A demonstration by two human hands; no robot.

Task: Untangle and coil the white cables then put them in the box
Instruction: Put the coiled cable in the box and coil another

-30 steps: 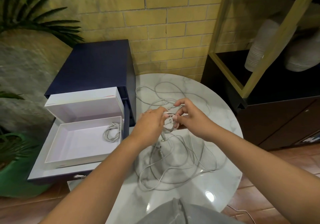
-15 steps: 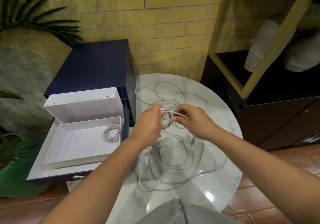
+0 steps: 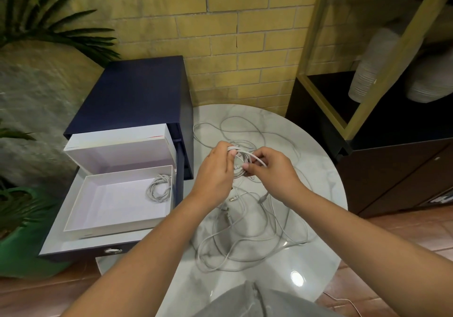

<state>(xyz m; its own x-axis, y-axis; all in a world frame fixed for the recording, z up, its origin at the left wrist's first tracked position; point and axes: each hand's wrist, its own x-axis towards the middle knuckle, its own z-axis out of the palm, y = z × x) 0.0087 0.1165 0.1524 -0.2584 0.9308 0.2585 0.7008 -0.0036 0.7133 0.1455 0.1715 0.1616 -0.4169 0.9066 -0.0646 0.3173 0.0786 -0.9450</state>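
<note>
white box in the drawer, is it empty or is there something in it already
Not empty: the white box, lid up, holds one coiled cable in its right corner. The rest is bare.

I can read no text, label, brand or number anywhere; the white box [image 3: 117, 218] beside the marble table [image 3: 318, 169] looks plain to me.

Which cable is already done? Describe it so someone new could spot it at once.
Left of the round marble table a dark blue cabinet has its drawer pulled out, with an open white box sitting in it. The finished cable lies in the box's far right corner. It is the only one wound into a tight small coil; the rest sprawl loose on the table or run between the hands.
</note>
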